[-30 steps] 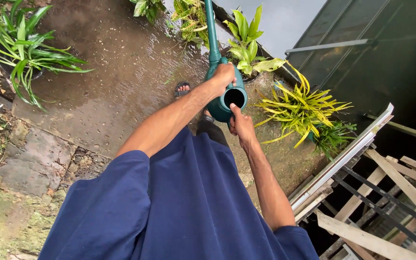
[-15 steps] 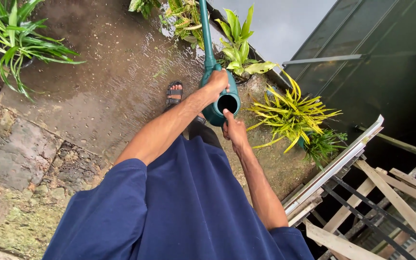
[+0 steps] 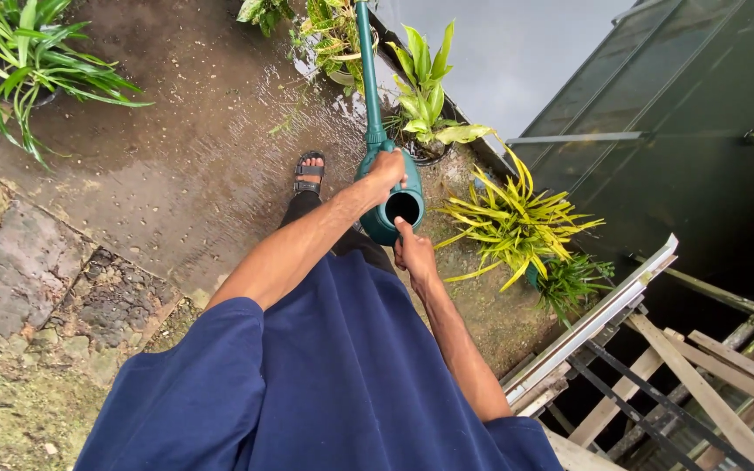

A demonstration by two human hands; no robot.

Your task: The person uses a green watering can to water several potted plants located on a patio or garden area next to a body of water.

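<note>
A: In the head view, what do the hands hold?

B: Both are on a dark green watering can of smooth plastic. Its body is round, with a circular filling hole that faces the camera, and a long thin spout goes straight up to the top edge of the picture. The can hangs in the air in front of the person's waist, above the wet ground.

A: How is each hand placed?

B: The left hand comes from the left with the arm almost straight, and its fingers are wrapped tight over the top of the can, where the spout begins. The right hand is under and behind the can; its forefinger points up and touches the rim of the hole. The other fingers are curled, and I cannot tell if they really grip something.

A: And the surroundings?

B: The concrete floor is wet and shiny, with rough mossy stones at the left. A foot in a black sandal stands on it, just beside the can. Right of the can grows a plant with narrow yellow-green leaves, and behind it a broad-leaved plant. At the lower right lie pale wooden slats over dark metal bars. The person wears loose dark blue cloth.
</note>
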